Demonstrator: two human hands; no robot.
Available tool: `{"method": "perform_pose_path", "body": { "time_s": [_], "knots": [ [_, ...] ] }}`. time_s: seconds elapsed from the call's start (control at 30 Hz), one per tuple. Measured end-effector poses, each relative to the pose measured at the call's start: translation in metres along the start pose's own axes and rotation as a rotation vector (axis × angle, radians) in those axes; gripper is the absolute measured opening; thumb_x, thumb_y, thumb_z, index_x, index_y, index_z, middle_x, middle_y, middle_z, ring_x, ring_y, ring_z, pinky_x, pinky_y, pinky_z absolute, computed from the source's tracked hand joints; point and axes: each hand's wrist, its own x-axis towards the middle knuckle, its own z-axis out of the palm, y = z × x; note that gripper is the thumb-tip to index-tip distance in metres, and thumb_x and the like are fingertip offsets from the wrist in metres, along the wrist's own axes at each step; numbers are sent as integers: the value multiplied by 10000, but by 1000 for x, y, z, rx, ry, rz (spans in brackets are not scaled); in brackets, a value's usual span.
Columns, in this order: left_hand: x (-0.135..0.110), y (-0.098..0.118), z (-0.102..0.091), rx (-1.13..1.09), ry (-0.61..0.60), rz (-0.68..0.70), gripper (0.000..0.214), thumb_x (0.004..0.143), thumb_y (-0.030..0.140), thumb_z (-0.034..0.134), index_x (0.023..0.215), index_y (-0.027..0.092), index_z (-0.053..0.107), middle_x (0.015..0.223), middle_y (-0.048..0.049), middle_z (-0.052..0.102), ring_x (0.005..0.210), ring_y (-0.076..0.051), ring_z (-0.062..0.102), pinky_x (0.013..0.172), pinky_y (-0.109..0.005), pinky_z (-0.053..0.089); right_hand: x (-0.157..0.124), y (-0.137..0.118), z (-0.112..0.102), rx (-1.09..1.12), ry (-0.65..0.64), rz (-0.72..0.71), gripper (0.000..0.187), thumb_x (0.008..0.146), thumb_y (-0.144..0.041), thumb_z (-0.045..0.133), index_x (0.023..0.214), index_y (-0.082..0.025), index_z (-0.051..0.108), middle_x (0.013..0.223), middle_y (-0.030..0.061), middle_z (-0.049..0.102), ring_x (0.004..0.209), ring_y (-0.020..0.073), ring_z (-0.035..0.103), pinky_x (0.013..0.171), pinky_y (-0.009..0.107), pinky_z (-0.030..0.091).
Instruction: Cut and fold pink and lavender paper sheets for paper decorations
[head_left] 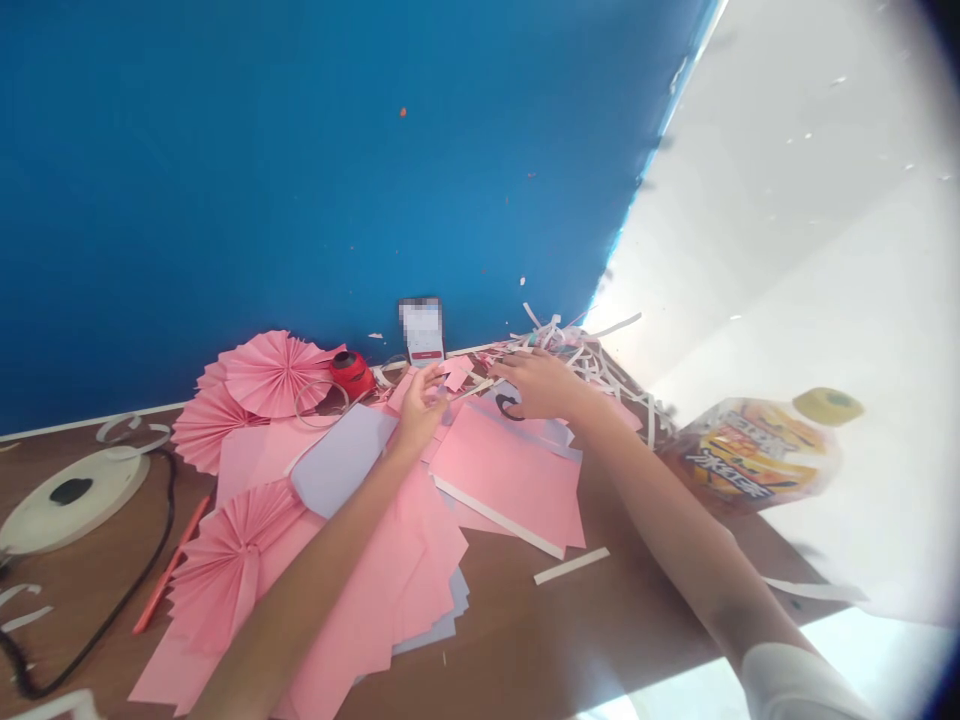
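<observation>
Over pink paper (517, 460): your left hand (422, 408), fingers parted; right hand (538, 383), hold unclear; phone (424, 332) propped upright, presumably for viewing.

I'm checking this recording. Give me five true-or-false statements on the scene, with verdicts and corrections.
1. A phone stands propped up in front of the blue wall. True.
2. The pleated paper is green. False: the pleated fans are pink.
3. The right hand is beside a black curved object. True.
4. The left hand rests on the bottle. False: the left hand is among pink papers, away from the yellow-capped bottle.
5. A white strip lies on the brown table. True.
</observation>
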Motion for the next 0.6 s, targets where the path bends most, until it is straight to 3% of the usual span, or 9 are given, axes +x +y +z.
{"method": "perform_pose_path", "body": {
  "time_s": [0.13, 0.23, 0.33, 0.47, 0.6],
  "knots": [
    [-2, 5, 0, -19, -124, 42, 193, 833, 298, 564, 898, 215, 725, 1165, -66, 651, 1176, -232, 535, 1040, -381, 359, 2, -4, -2, 4, 8, -19, 459, 714, -318, 649, 1143, -201, 536, 1054, 104, 643, 1001, 283, 560, 797, 353, 328],
    [-2, 7, -1, -162, -177, -75, 260, 855, 368, 538, 837, 198, 733, 996, -70, 704, 1027, -224, 610, 950, -360, 415, 3, -7, -3, -2, 24, -52, 400, 717, -292, 647, 1092, -195, 551, 1018, 96, 643, 977, 270, 556, 779, 339, 315],
    [-5, 9, -1, -192, -255, -160, 249, 792, 409, 635, 798, 176, 725, 864, -60, 705, 884, -203, 629, 843, -329, 447, 3, -10, -3, -13, 52, -83, 357, 729, -268, 629, 1067, -181, 558, 1005, 104, 636, 973, 267, 541, 783, 337, 302],
    [-9, 11, -1, -179, -294, -164, 228, 704, 387, 729, 728, 161, 706, 862, -67, 697, 832, -189, 618, 761, -304, 454, 4, -13, -1, -16, 69, -138, 333, 745, -213, 587, 1076, -180, 568, 1023, 106, 620, 982, 259, 530, 791, 332, 296],
    [-10, 8, 1, -146, -316, -200, 254, 730, 405, 700, 756, 153, 705, 854, -75, 690, 808, -182, 618, 746, -301, 457, 6, -15, 0, -3, 46, -159, 380, 739, -202, 585, 1118, -175, 572, 1047, 120, 613, 984, 268, 526, 800, 339, 296]
  ]
}}
